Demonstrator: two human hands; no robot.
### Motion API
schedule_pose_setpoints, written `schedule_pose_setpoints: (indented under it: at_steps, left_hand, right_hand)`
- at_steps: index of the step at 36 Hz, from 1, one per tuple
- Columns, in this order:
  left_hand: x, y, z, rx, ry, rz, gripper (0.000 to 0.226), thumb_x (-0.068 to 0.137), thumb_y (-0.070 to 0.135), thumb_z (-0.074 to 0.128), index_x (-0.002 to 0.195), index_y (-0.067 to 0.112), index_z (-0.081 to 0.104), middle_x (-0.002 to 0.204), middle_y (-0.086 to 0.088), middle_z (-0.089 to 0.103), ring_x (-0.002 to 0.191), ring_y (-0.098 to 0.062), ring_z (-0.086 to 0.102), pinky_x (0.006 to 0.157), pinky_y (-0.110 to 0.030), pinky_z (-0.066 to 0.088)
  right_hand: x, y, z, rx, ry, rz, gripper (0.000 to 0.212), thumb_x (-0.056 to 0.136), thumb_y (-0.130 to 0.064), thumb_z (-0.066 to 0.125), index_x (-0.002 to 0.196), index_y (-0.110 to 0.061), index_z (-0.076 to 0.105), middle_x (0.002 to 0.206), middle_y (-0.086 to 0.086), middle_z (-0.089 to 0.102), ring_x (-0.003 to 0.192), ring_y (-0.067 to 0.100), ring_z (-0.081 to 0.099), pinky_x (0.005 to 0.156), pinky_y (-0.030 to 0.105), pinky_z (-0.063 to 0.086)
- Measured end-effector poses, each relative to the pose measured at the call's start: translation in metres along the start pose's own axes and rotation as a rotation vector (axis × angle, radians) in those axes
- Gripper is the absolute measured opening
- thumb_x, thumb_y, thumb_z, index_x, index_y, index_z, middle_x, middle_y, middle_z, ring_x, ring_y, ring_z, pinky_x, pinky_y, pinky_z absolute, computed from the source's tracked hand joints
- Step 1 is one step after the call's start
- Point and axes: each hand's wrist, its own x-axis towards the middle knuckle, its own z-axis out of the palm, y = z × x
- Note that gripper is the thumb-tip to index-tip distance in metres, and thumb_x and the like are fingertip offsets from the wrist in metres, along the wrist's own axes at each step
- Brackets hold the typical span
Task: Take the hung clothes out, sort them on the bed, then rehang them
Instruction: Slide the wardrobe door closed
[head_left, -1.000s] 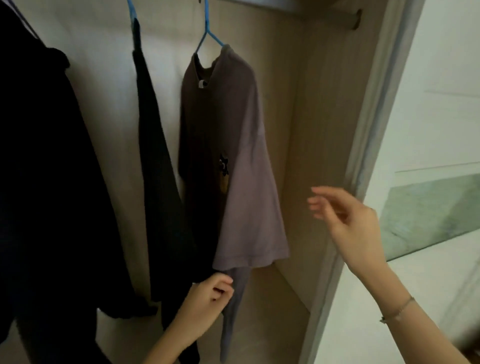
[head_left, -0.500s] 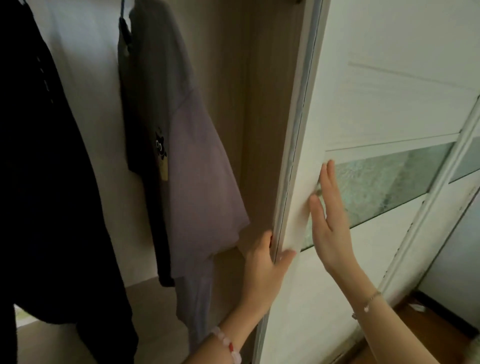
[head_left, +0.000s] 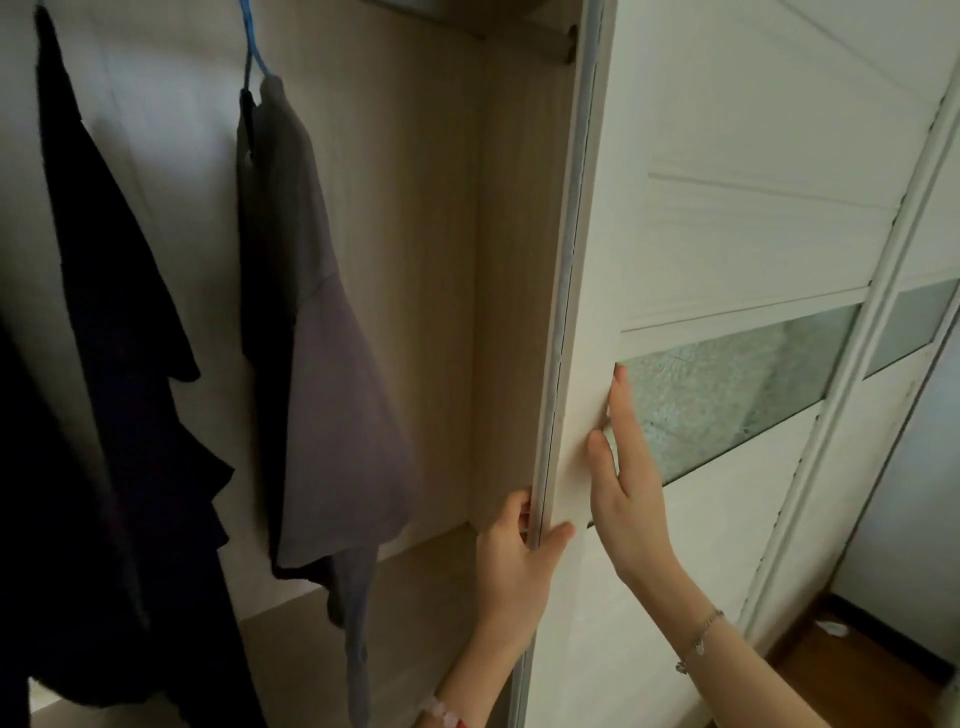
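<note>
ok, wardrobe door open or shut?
Open: sliding door stands aside, hanging purple shirt and interior exposed; left hand grips its edge.

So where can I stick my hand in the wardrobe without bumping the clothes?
The widest gap lies between the purple T-shirt and the wardrobe's side wall, with bare floor below. A narrower slot sits between it and the dark garments, which crowd the left. The left hand grips the sliding door by its edge; the right hand presses on it.
</note>
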Motion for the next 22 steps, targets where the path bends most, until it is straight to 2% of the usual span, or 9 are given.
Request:
schedule_pose_setpoints:
  at_steps: [4,6,9,10,13,15,18,20,22]
  left_hand:
    - [-0.008,-0.001,-0.018,-0.017,-0.013,-0.028,0.026,0.078,0.02,0.076,0.096,0.032,0.061,0.088,0.024,0.071,0.085,0.003,0.068,0.078,-0.016,0.055]
    - [-0.014,-0.003,-0.03,-0.017,-0.017,-0.055,0.026,0.078,0.023,0.076,0.097,0.033,0.061,0.09,0.018,0.072,0.087,0.001,0.067,0.083,-0.02,0.056]
    - [-0.024,-0.005,-0.053,-0.024,-0.011,-0.075,0.034,0.078,0.028,0.075,0.109,0.026,0.062,0.096,0.012,0.073,0.094,-0.002,0.067,0.09,-0.028,0.055]
    - [-0.028,-0.004,-0.061,-0.038,-0.011,-0.076,0.032,0.078,0.028,0.075,0.107,0.03,0.062,0.096,0.015,0.073,0.093,0.001,0.067,0.089,-0.026,0.055]
    - [-0.043,-0.001,-0.088,-0.042,0.001,-0.083,0.033,0.072,0.038,0.075,0.097,0.045,0.055,0.098,0.036,0.064,0.093,0.013,0.062,0.081,-0.01,0.053]
    - [-0.053,-0.001,-0.105,-0.053,0.02,-0.087,0.034,0.075,0.033,0.076,0.097,0.047,0.054,0.097,0.034,0.066,0.093,0.013,0.063,0.077,-0.005,0.05]
    - [-0.068,-0.001,-0.132,-0.071,0.05,-0.089,0.037,0.077,0.024,0.075,0.102,0.043,0.056,0.098,0.016,0.073,0.093,0.012,0.064,0.074,-0.001,0.047]
    - [-0.078,-0.002,-0.15,-0.061,0.074,-0.09,0.042,0.081,0.014,0.072,0.104,0.044,0.054,0.105,0.016,0.068,0.097,0.013,0.062,0.075,-0.001,0.047]
    - [-0.088,-0.003,-0.168,-0.045,0.111,-0.094,0.044,0.082,0.013,0.071,0.103,0.046,0.051,0.107,0.018,0.065,0.099,0.012,0.061,0.074,0.0,0.047]
  right_hand:
    - [-0.008,-0.011,0.01,-0.018,-0.012,-0.013,0.054,0.095,-0.022,0.031,0.138,-0.045,0.008,0.157,-0.015,0.014,0.145,-0.001,0.012,0.118,0.019,0.013]
    - [-0.014,-0.018,0.017,-0.036,-0.034,-0.02,0.054,0.095,-0.024,0.031,0.139,-0.044,0.006,0.156,-0.019,0.012,0.145,-0.001,0.01,0.116,0.013,0.011]
    - [-0.024,-0.028,0.03,-0.045,-0.075,-0.036,0.054,0.096,-0.027,0.031,0.141,-0.043,0.004,0.152,-0.03,0.005,0.144,-0.005,0.005,0.112,0.005,0.007]
    - [-0.027,-0.032,0.035,-0.054,-0.084,-0.047,0.054,0.096,-0.028,0.03,0.142,-0.041,0.004,0.151,-0.034,0.003,0.144,-0.006,0.003,0.112,0.004,0.006]
    - [-0.038,-0.045,0.052,-0.07,-0.115,-0.089,0.054,0.097,-0.032,0.029,0.143,-0.039,0.001,0.151,-0.036,-0.001,0.144,-0.006,-0.001,0.113,0.007,0.003]
    - [-0.046,-0.054,0.063,-0.083,-0.136,-0.133,0.055,0.097,-0.034,0.027,0.144,-0.038,0.0,0.153,-0.031,-0.003,0.145,-0.003,-0.003,0.115,0.011,0.002]
    - [-0.057,-0.069,0.079,-0.132,-0.17,-0.196,0.056,0.097,-0.034,0.027,0.146,-0.032,0.001,0.156,-0.025,-0.004,0.146,0.001,-0.003,0.117,0.015,0.001]
    - [-0.065,-0.078,0.089,-0.165,-0.182,-0.237,0.056,0.098,-0.036,0.027,0.148,-0.027,0.003,0.157,-0.021,-0.002,0.147,0.004,-0.002,0.117,0.017,0.001]
    - [-0.073,-0.088,0.1,-0.202,-0.181,-0.292,0.056,0.099,-0.038,0.025,0.15,-0.025,0.003,0.158,-0.016,0.001,0.147,0.008,0.0,0.118,0.019,0.002]
